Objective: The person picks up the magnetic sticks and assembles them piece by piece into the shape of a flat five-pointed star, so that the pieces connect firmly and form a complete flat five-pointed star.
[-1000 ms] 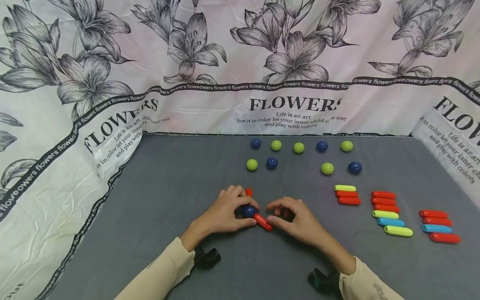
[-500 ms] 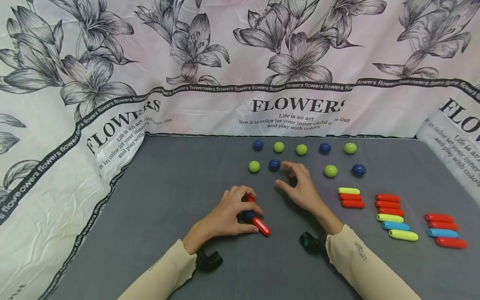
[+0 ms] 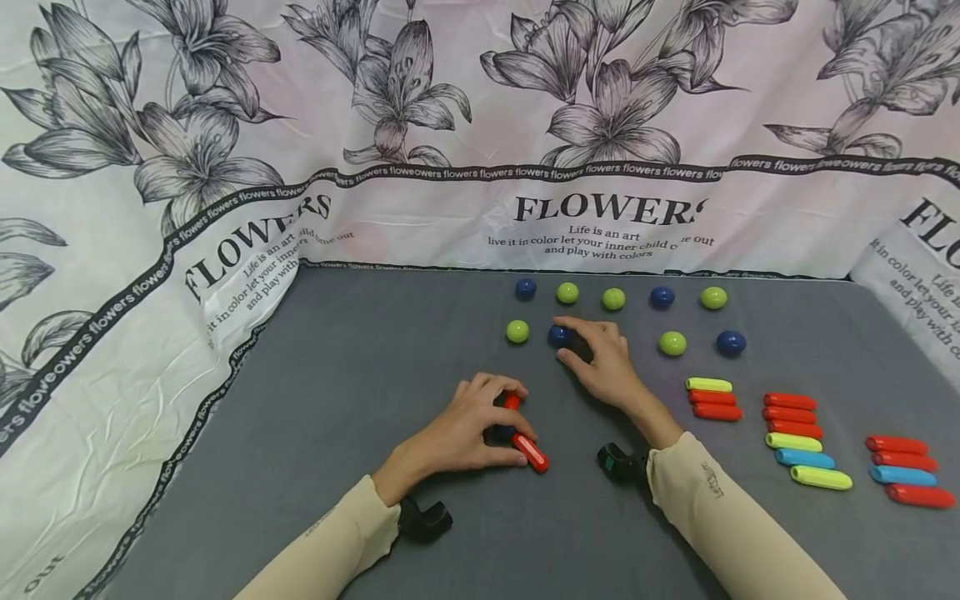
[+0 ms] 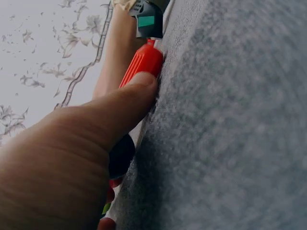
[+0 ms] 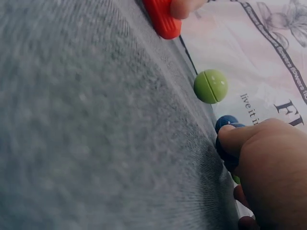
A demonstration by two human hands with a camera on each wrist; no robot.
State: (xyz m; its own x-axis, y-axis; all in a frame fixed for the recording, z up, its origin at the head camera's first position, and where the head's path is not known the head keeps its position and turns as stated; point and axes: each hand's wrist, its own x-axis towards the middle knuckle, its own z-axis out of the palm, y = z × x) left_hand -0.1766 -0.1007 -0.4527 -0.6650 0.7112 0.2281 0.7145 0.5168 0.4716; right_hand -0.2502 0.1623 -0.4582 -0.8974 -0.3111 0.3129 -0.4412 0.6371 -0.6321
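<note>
My left hand (image 3: 457, 429) rests low over the grey table and grips a dark blue ball (image 3: 500, 434) with red sticks against it. One red stick (image 3: 532, 455) slants out past the thumb toward the front; another red stick (image 3: 512, 402) shows at the far fingers. In the left wrist view the thumb presses along a ribbed red stick (image 4: 145, 62), the blue ball (image 4: 122, 155) lying behind. Farther back, my right hand (image 3: 609, 367) pinches a second blue ball (image 3: 558, 337) between thumb and index finger. The right wrist view shows that ball (image 5: 227, 152) partly covered by the thumb.
A green ball (image 3: 517, 332) lies left of the right hand, a green ball (image 3: 672, 343) and blue ball (image 3: 731, 342) to its right. Several more balls line the back edge. Red, yellow and blue sticks (image 3: 798, 458) lie in three groups at right. A flower-printed cloth (image 3: 420, 217) hangs behind.
My right hand has left the red stick near the left hand, moved away toward the back row and taken hold of a blue ball. The left hand keeps its grip, nearly still.
</note>
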